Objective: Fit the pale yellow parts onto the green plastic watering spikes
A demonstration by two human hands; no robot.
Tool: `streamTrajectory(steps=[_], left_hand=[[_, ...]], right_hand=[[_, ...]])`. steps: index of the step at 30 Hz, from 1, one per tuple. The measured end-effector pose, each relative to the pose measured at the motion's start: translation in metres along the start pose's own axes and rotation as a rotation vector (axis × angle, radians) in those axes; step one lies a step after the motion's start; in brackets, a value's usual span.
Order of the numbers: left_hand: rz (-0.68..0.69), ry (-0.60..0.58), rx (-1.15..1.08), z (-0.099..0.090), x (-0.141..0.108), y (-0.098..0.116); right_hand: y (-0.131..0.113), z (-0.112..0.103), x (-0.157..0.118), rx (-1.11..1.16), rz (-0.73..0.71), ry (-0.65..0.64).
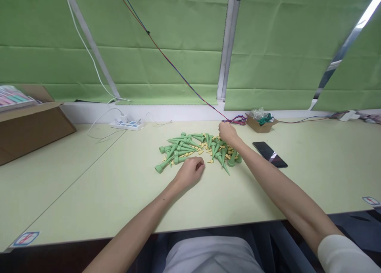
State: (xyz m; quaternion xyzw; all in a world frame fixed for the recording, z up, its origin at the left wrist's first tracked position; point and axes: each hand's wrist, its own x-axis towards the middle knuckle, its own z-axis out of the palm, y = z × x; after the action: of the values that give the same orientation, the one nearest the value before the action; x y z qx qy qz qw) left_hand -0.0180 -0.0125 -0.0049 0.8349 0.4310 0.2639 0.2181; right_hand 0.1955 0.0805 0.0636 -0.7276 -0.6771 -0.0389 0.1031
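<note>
A pile of green plastic cone-shaped spikes (pixel 174 149) with wide caps lies on the table, several of them overlapping. Small yellow plastic pieces (pixel 204 148) are scattered among them. My left hand (pixel 192 170) rests at the near side of the pile, its fingers curled closed beside a green spike; whatever is inside the curl cannot be made out. At the far right of the pile, my right hand (pixel 228 133) reaches down with fingers drawn together. Its fingertips, and anything between them, are hidden from view.
A black phone (pixel 270 154) lies right of my right forearm. Behind it stands a small cardboard box (pixel 262 124) with plastic wrap and green material, beside coiled wires (pixel 238 120). A power strip (pixel 127 124) is at the back left, a large cardboard box (pixel 32 128) at far left.
</note>
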Motion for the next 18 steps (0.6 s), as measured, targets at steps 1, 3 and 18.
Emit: streamTrajectory(steps=[1,3,18], left_hand=[[-0.001,0.001,0.003,0.0001,-0.0001,-0.0002],[-0.006,0.001,0.004,0.0003,-0.0002,-0.0007],[-0.012,-0.007,0.013,-0.0004,-0.0001,0.0001]], right_hand=[[0.0004,-0.0006,-0.0001,0.000,0.000,-0.003],[0.0011,-0.0019,0.0000,0.002,0.004,-0.011],[0.0094,-0.0049,0.0076,0.048,0.060,-0.107]])
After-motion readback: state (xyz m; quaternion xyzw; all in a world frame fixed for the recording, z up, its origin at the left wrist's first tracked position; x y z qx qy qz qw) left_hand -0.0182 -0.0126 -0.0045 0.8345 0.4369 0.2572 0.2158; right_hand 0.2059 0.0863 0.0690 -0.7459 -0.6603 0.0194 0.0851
